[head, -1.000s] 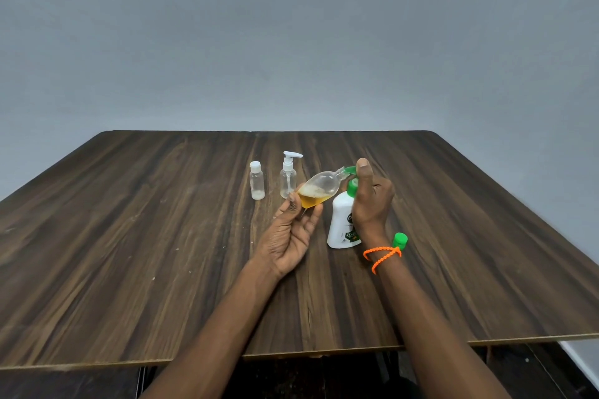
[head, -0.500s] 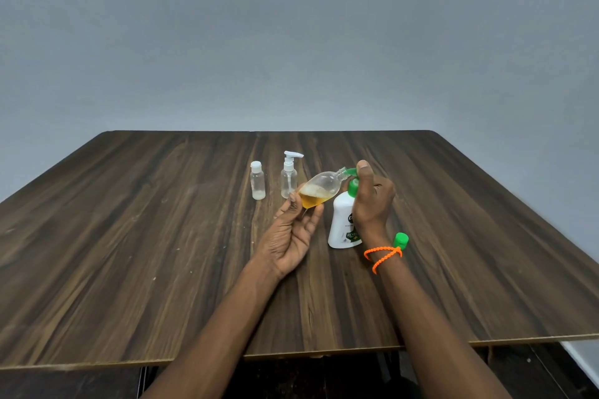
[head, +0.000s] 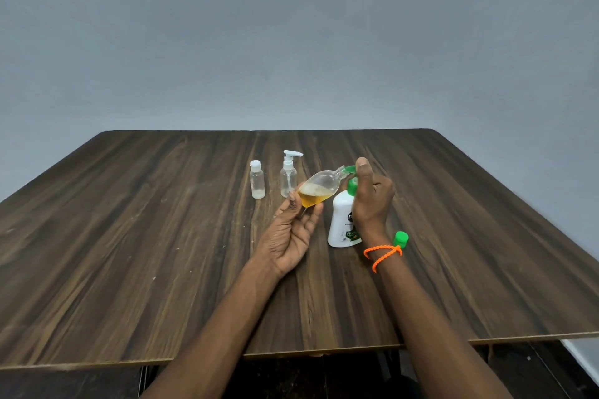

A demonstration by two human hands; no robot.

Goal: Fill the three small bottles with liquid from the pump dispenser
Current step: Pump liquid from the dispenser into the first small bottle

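My left hand [head: 291, 233] holds a clear rounded small bottle [head: 319, 188] tilted, its open neck up against the green spout of the white pump dispenser [head: 342, 220]. Amber, foamy liquid fills the bottle's lower part. My right hand [head: 371, 197] wraps the dispenser's top from behind, thumb on the green pump head. Two other small clear bottles stand upright further back: one with a white flip cap [head: 257, 180] and one with a white pump top [head: 288, 176]. Both look nearly empty.
A loose green cap [head: 401, 239] lies on the dark wooden table [head: 129, 253] just right of my right wrist, which wears an orange bead bracelet [head: 382, 254]. A grey wall stands behind the table.
Hardly anything differs; both hands keep their hold and the tilted bottle stays at the spout.
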